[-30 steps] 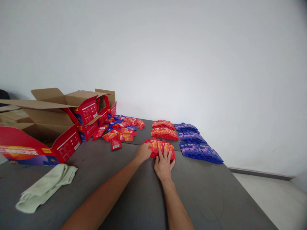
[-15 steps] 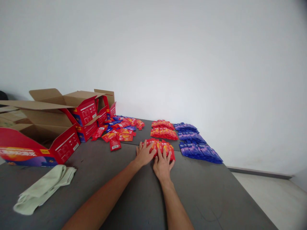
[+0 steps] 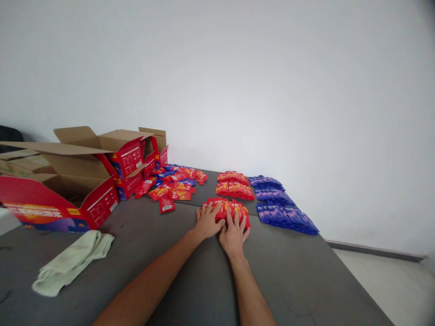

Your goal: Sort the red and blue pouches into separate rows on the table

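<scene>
A row of overlapping red packets [image 3: 234, 207] with orange print lies on the dark table in front of me. My left hand [image 3: 207, 222] rests on its left part, fingers stretched out over the packets. Beside it, my right hand [image 3: 233, 236] presses on the near side of the same row with fingers spread. Neither hand grasps a packet. Parts of the row are covered by my fingers. Just behind lie more red packets [image 3: 235, 190] in two neat rows. To the right, purple-blue packets [image 3: 285, 218] lie in several overlapping rows.
Loose red and blue packets [image 3: 181, 191] lie in a heap at left centre. Several open red cartons [image 3: 100, 203] with raised brown flaps stand on the left. A folded pale green cloth [image 3: 73, 262] lies before them. The grey table [image 3: 299, 276] meets a white wall at the back.
The view has shifted slightly, so everything sits a little further right. Both hands stay on the red row; the left hand's fingers have moved slightly over the packets.
</scene>
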Demonstrator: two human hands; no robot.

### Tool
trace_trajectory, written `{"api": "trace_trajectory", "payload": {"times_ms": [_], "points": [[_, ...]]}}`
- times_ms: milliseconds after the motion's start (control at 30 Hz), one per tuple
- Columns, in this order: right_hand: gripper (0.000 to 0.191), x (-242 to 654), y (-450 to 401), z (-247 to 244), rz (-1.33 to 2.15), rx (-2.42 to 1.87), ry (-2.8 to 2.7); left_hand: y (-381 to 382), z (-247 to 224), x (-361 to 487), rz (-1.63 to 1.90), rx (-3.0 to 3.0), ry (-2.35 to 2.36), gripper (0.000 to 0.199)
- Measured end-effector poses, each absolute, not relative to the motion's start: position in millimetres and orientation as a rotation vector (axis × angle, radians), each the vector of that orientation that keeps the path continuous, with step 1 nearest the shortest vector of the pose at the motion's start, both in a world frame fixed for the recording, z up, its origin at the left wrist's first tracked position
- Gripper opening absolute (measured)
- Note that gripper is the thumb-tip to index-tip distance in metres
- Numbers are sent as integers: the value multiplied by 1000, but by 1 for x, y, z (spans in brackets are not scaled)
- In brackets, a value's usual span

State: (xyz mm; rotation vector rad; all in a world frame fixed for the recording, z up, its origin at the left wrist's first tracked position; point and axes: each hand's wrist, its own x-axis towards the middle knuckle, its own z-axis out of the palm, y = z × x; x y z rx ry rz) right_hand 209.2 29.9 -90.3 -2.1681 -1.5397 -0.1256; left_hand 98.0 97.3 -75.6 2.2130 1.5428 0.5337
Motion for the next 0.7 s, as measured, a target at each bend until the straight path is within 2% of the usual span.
{"api": "trace_trajectory", "payload": {"times_ms": [367,533,700], "points": [[58,148,23,-74,-209,-1932,-1779,83,-68,25,606,2188,1833,58],[64,118,24,-77,-198,-1848,-1884,98,-69,-19,637,2156,2105,56],[65,98,28,-81,-153,-1796,-1947,103,-75,-44,519,2065,2160,54]]}}
